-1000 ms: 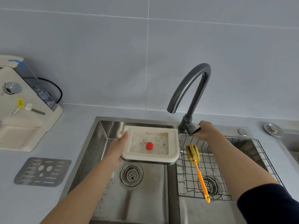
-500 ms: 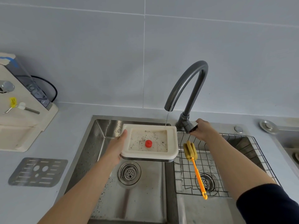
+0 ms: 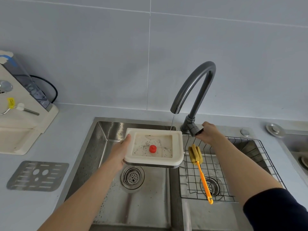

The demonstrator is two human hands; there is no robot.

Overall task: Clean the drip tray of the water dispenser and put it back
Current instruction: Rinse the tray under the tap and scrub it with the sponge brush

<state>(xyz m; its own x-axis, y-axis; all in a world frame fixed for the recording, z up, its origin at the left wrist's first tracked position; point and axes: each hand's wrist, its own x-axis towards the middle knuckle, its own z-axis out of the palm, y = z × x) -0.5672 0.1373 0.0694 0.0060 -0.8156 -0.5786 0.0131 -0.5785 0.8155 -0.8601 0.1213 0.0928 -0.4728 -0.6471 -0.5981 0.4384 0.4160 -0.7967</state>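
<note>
Drip tray (image 3: 154,161) sits long axis left-right over the sink's (image 3: 100,147) left basin, left hand (image 3: 119,154) clamping its left end; right hand (image 3: 209,132) wraps the tap lever (image 3: 194,130), thin stream hitting the back-right corner.

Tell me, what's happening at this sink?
A person is rinsing a dirty white plastic drip tray. The left hand holds it over the steel sink basin, under a thin stream from the dark curved faucet. The right hand grips the faucet's lever. A yellow sponge brush lies on the wire rack.
</note>
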